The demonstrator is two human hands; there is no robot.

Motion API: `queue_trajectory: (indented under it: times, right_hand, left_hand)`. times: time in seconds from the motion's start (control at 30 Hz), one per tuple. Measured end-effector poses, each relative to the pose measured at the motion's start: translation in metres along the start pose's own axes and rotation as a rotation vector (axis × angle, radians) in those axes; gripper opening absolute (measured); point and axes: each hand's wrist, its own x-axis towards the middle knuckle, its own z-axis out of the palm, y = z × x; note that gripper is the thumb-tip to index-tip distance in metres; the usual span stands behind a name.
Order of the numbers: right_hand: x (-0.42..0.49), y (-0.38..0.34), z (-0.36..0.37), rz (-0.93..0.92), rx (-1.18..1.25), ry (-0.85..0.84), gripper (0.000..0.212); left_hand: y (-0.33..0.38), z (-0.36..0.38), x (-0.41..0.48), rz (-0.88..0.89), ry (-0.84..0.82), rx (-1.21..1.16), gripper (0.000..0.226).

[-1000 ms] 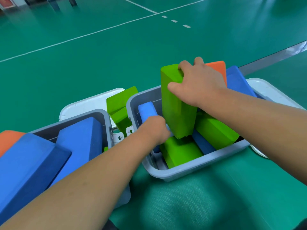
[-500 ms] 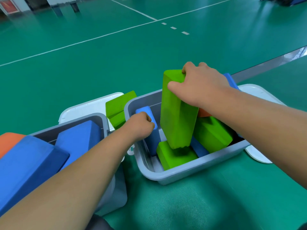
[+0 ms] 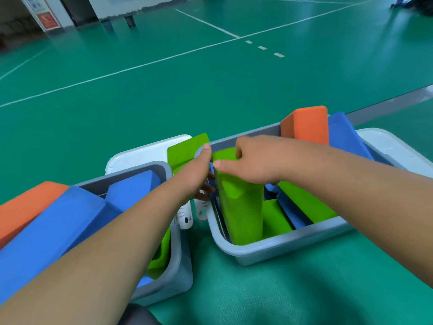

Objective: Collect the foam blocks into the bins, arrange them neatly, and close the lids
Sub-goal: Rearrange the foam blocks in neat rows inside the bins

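Two grey bins stand side by side on the green floor. In the right bin point(image 3: 276, 250) a tall green foam block point(image 3: 241, 207) stands on end against the left wall, and my right hand point(image 3: 255, 158) grips its top. My left hand point(image 3: 196, 171) reaches over the bin's left rim, fingers down beside that block; what they touch is hidden. More green point(image 3: 304, 202) and blue point(image 3: 293, 214) blocks lie in that bin, with an orange block point(image 3: 307, 124) and a blue block point(image 3: 344, 134) sticking up at the back. The left bin point(image 3: 180, 266) holds blue blocks point(image 3: 131, 191) and an orange block point(image 3: 25, 207).
White lids lie behind each bin: one point(image 3: 145, 153) behind the left bin, one point(image 3: 393, 148) at the far right. A green block point(image 3: 185, 150) rests between the bins at the back. White latches point(image 3: 187, 218) hang between the bins. Open court floor stretches beyond.
My right hand has pushed the tall green block down and leftward to the bin's left wall. My left hand left the small blue block and moved up to the rim. The orange block is uncovered again.
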Motion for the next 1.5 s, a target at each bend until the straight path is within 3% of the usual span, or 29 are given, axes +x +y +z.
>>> queue_trajectory:
  times: [0.07,0.13,0.23,0.33,0.43,0.53,0.6,0.7,0.93,1.13,1.33,1.37,1.5]
  right_hand:
    - [0.004,-0.001,0.003,-0.058,-0.041,-0.112,0.055]
    - [0.009,0.002,0.001,-0.102,-0.071,-0.097,0.04]
    - [0.016,0.019,-0.009,-0.064,-0.109,0.111,0.04]
    - [0.028,0.05,-0.012,0.085,-0.029,0.447,0.038]
    - [0.032,0.079,-0.002,0.309,-0.1,0.652,0.064]
    - [0.036,0.104,0.017,0.463,-0.109,0.593,0.101]
    - [0.039,0.113,0.03,0.499,-0.01,0.505,0.115]
    - [0.04,0.116,0.036,0.458,0.12,0.516,0.113]
    - [0.035,0.092,0.004,0.271,0.211,0.81,0.097]
    - [0.031,0.063,-0.016,-0.026,0.565,0.95,0.075]
    - [0.047,0.048,-0.011,-0.015,0.808,0.84,0.068]
    - [0.05,0.046,-0.01,-0.013,0.848,0.813,0.064]
    - [0.061,0.041,-0.007,-0.005,0.879,0.787,0.052]
  left_hand:
    - [0.0,0.0,-0.003,0.02,-0.028,0.027,0.077]
    - [-0.001,0.001,0.0,0.065,-0.015,0.145,0.077]
    - [-0.003,0.003,0.007,0.179,0.06,0.376,0.067]
    - [0.0,0.005,0.009,0.261,0.141,0.401,0.047]
    - [0.005,0.008,0.009,0.331,0.191,0.446,0.046]
    - [0.006,0.012,0.012,0.346,0.21,0.445,0.048]
    - [0.007,0.012,0.011,0.36,0.215,0.441,0.046]
    - [0.009,0.01,0.007,0.377,0.23,0.422,0.046]
    - [0.008,-0.003,0.006,0.329,0.264,0.341,0.05]
    - [-0.002,-0.015,0.015,0.226,0.258,0.059,0.095]
    - [-0.015,-0.032,0.028,0.16,0.264,-0.066,0.126]
    - [-0.017,-0.035,0.027,0.157,0.253,-0.107,0.123]
    - [-0.026,-0.039,0.03,0.137,0.112,-0.458,0.074]
